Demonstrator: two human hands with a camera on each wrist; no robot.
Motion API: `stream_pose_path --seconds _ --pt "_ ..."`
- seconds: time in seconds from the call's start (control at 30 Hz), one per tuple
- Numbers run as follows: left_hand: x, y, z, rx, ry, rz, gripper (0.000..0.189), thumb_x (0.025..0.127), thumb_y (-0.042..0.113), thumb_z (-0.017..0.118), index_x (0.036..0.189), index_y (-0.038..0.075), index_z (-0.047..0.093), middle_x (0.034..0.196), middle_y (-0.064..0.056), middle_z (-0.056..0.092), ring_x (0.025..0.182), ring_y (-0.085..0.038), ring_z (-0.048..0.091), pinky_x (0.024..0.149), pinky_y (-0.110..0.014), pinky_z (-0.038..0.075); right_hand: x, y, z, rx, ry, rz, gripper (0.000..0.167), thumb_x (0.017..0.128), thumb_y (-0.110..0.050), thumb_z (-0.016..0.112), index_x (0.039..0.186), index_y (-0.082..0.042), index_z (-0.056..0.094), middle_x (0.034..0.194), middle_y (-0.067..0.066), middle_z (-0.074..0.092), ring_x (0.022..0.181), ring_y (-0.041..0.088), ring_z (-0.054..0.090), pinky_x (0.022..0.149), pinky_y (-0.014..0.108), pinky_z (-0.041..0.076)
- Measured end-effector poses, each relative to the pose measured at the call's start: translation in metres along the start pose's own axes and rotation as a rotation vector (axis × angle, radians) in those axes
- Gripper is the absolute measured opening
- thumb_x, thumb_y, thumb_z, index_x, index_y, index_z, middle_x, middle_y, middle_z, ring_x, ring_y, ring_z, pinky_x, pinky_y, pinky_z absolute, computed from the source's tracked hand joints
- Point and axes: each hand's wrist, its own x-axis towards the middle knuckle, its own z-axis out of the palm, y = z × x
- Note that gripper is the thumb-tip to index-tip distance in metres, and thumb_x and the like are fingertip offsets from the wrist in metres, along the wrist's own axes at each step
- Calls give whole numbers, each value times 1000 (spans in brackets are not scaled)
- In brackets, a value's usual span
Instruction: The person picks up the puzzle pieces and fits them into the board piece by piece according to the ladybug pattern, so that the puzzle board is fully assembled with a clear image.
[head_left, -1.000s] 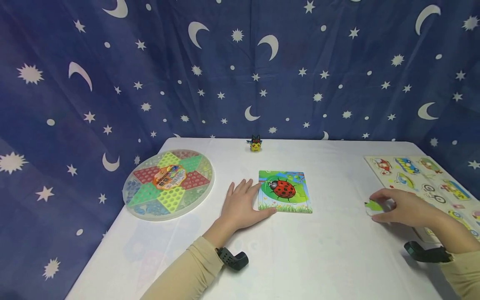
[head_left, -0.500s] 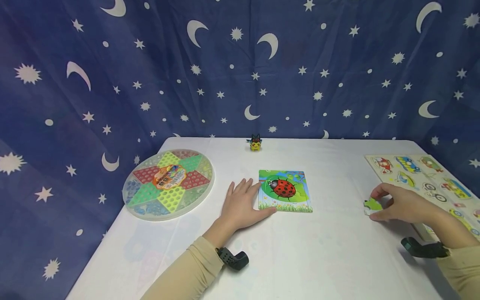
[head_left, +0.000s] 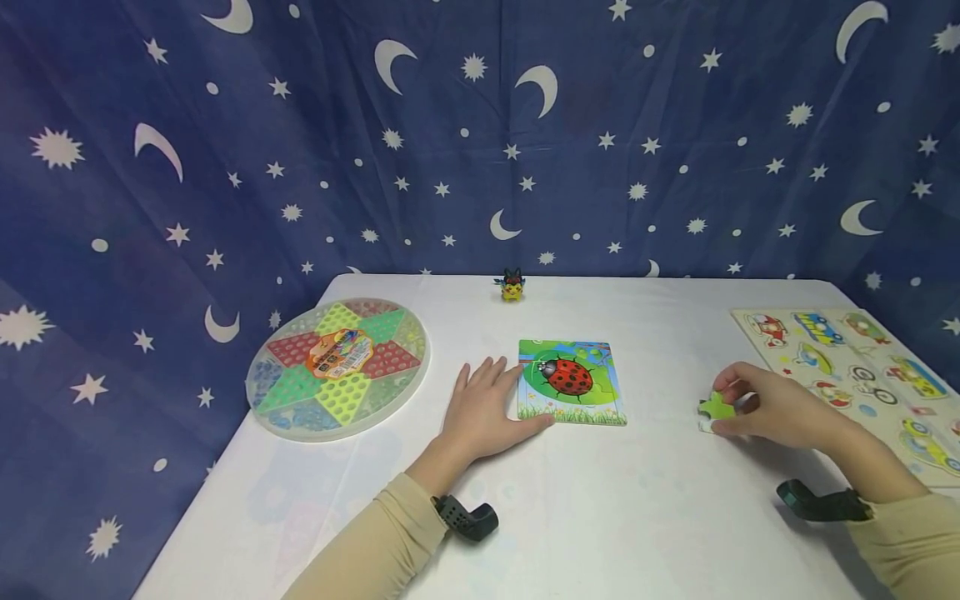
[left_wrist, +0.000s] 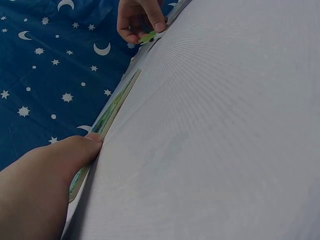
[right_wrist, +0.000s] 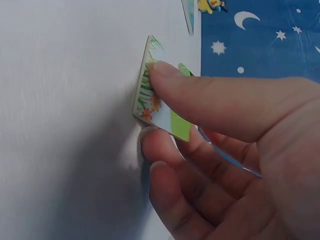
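Observation:
Between the thumb and fingers of my right hand [head_left: 783, 408] is a jigsaw piece [head_left: 716, 407], pinched just over the white cloth. It is green and white; the right wrist view shows grass and orange flowers printed along one edge of the piece [right_wrist: 144, 95]. My left hand [head_left: 483, 412] lies flat with fingers spread at the left side of a square ladybug puzzle [head_left: 567, 377]. Its thumb reaches the puzzle's near edge, as the left wrist view shows with the thumb [left_wrist: 75, 152] on the board's border.
A round Chinese checkers board [head_left: 337, 367] lies at the left. At the right is a wooden vehicle puzzle board [head_left: 840, 367], partly behind my right forearm. A small yellow figurine [head_left: 512, 286] stands at the back, before a starry blue curtain [head_left: 450, 167].
My right hand has moved left with the jigsaw piece, away from the vehicle board and closer to the ladybug puzzle. My left hand has stayed in place.

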Motion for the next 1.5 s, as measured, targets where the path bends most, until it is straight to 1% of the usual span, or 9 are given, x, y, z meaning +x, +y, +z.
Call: stream_pose_path --seconds 0.17,0.3,0.43,0.53,0.73,0.93,1.17,1.5 --pt "0 -1 0 3 3 2 96 83 84 53 157 23 45 162 -9 38 152 -28 26 124 -54 9 2 -8 4 3 2 -39 53 79 -27 90 121 -8 63 104 7 65 88 22 64 67 30 55" --pt "0 -2 0 2 4 0 95 83 84 53 157 23 45 162 -8 38 152 -28 26 124 -54 9 4 -14 10 3 18 -71 50 80 -27 90 121 -11 65 107 9 68 89 22 65 68 31 55" --pt "0 -1 -1 -4 7 3 95 83 84 53 156 23 46 162 -9 39 152 -28 27 124 -54 9 7 -22 17 -3 34 -80 49 80 -24 89 121 -13 65 105 7 69 86 20 62 67 29 54" --pt "-1 0 -2 -1 5 5 95 84 84 53 156 22 46 162 -9 39 152 -28 26 124 -54 9 10 -30 21 8 35 -94 48 81 -20 89 122 -13 64 104 5 68 84 20 59 65 30 52" --pt "0 1 -2 0 4 7 94 84 83 54 156 23 46 162 -9 38 152 -29 26 124 -54 10 16 -44 28 45 16 -99 46 84 -15 86 124 -13 64 108 9 67 85 21 60 64 31 53" --pt "0 1 -2 3 1 3 95 84 83 54 156 22 46 162 -9 39 152 -28 27 124 -54 10 23 -52 34 74 -5 -101 45 85 -14 84 125 -14 63 111 10 67 87 22 61 67 33 54" --pt "0 0 -2 0 3 4 94 83 83 54 156 23 46 161 -9 39 152 -28 27 124 -54 11 29 -60 40 100 -3 -112 45 84 -12 85 124 -15 64 111 10 67 88 22 64 73 35 55" --pt "0 0 -1 -3 2 2 95 83 84 54 157 24 45 162 -8 38 152 -28 26 124 -53 10 35 -72 45 127 -12 -150 44 85 -10 83 124 -12 63 108 9 68 87 21 66 72 34 55"
